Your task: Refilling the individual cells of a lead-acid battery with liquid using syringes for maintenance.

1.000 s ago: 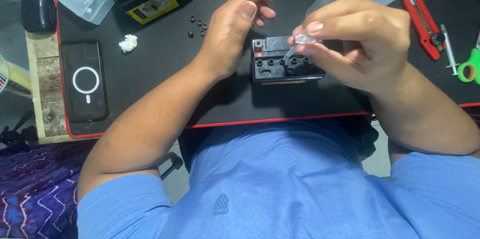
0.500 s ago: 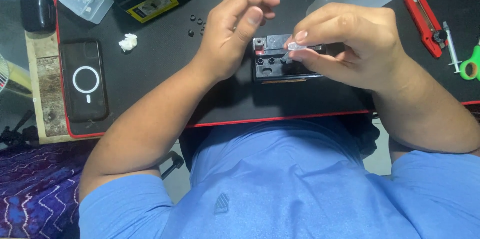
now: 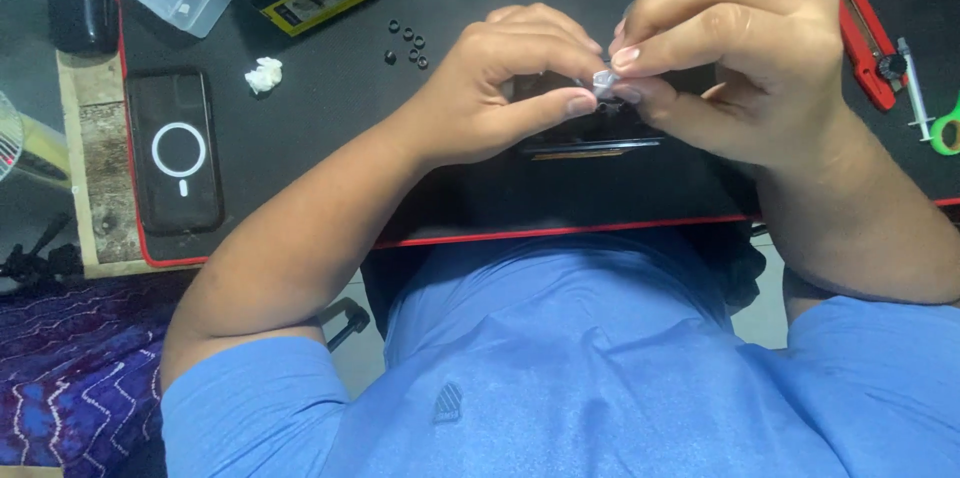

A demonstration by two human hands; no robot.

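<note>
— At nine o'clock of the small white piece (image 3: 604,81), what is the left hand (image 3: 500,88) doing?

— Curled palm-down, its fingers (image 3: 578,103) closed on the piece, above the black device (image 3: 590,143) on the desk (image 3: 330,128).

— And at three o'clock?

— The right hand (image 3: 740,58) arches over, pinching it too. It looks tiny, light and easily dropped; fingertip hold suits it.

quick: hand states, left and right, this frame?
Left hand: closed, fingertips pinching the small white piece.
Right hand: closed, pinching the same small white piece above the black device.
</note>
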